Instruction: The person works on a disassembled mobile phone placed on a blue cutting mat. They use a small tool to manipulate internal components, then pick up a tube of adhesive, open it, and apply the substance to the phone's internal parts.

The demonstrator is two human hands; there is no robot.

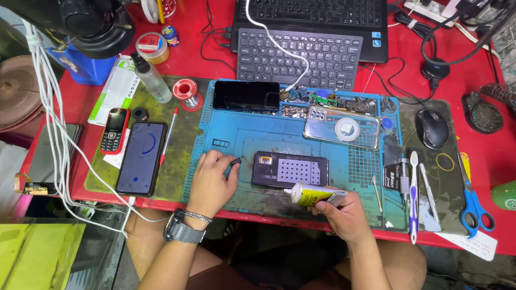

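An opened dark phone body (290,170) lies face down on the blue repair mat (228,140), with a dotted panel showing inside. My left hand (210,182) rests just left of it and pinches a small black cap or tool (235,161). At the mat's front edge my right hand (344,217) grips a yellow glue tube (314,195), whose white nozzle points left, just below the phone body.
A black phone (246,95), a clear phone case (342,127) and circuit parts lie at the mat's back. Two phones (141,157) sit left on a green mat. Keyboard (299,58), mouse (431,128), blue scissors (474,206) and a toothbrush (414,193) surround the mat.
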